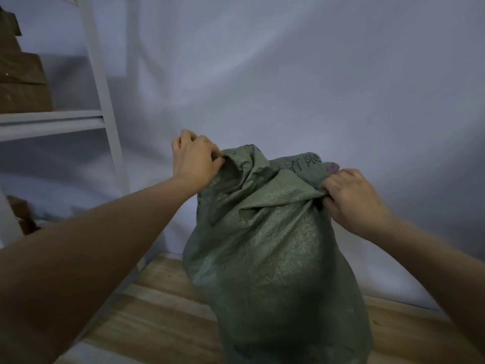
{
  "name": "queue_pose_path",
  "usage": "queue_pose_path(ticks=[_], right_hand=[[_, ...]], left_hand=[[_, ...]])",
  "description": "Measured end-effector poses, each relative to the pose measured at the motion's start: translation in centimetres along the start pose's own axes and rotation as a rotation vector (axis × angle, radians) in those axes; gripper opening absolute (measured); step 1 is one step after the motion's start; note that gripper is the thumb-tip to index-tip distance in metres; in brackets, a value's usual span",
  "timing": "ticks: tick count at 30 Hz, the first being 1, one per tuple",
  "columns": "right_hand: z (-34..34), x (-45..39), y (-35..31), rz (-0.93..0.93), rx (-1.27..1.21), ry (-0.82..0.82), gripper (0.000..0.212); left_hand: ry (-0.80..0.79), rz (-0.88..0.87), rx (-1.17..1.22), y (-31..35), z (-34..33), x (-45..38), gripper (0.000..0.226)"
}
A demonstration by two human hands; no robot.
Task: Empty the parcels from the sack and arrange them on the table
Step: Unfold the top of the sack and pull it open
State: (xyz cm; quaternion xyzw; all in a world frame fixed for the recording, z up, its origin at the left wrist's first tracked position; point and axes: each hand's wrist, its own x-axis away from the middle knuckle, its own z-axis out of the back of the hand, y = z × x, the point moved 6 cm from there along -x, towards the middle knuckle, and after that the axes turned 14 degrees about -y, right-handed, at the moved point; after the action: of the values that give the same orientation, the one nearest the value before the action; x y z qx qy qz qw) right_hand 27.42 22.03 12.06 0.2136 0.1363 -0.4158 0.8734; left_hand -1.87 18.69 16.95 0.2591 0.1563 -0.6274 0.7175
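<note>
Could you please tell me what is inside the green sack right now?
Its contents cannot be seen: the sack bulges, but the left hand and right hand hold its bunched top.

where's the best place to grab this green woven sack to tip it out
Probably the bunched top corners of the green woven sack, one from each side, where the left hand and right hand already hold gathered folds; the full, rounded body below offers no grip.

Storeroom: boxes (22, 74) stacked on metal shelving (52, 119).

i count one green woven sack (273, 248), two hands, left (194, 158) and right (354, 198), and roughly three brown cardboard boxes (21, 77) stacked on one shelf (52, 120).
</note>
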Motion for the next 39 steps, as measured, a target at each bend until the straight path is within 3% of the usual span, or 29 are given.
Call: queue_pose_path(ticks=[3, 11, 14, 17, 20, 21, 25, 32, 39], right_hand=[[-0.4, 0.0, 0.0, -0.032, -0.002, -0.050, 0.003], [-0.6, -1.7, -2.1, -0.084, 0.080, -0.108, 0.013], [-0.1, -2.2, -2.9, -0.086, 0.094, -0.075, 0.015], [0.2, -2.4, -3.0, -0.114, 0.112, -0.078, 0.022], [0.6, -2.1, -3.3, -0.114, 0.103, -0.104, 0.023], [0.7, -1.9, -3.2, -0.117, 0.091, -0.109, 0.022], [1.0, -1.2, -2.6, -0.097, -0.029, -0.059, 0.017], [-0.1, -0.3, -1.1, -0.030, -0.194, -0.083, 0.009], [-0.4, 0.1, 2.4, -0.077, -0.238, -0.096, 0.026]], left_hand=[[-0.035, 0.032, 0.018, -1.0, 1.1, 0.4, 0.022], [-0.477, -0.097, 0.353, -2.8, -0.7, 6.1, 0.017], [-0.695, -0.062, 0.632, -2.6, -1.0, 9.0, 0.035], [-0.858, -0.072, 0.651, -1.9, -2.5, 11.2, 0.054], [-0.804, -0.049, 0.491, -1.7, -4.1, 11.6, 0.085], [-0.754, -0.037, 0.435, -1.7, -4.6, 11.4, 0.086], [-0.610, -0.006, 0.319, -1.0, -5.8, 10.6, 0.058], [-0.435, -0.022, 0.314, -0.3, -7.3, 9.3, 0.017], [-0.265, -0.006, 0.489, 0.8, -6.5, 5.6, 0.011]])
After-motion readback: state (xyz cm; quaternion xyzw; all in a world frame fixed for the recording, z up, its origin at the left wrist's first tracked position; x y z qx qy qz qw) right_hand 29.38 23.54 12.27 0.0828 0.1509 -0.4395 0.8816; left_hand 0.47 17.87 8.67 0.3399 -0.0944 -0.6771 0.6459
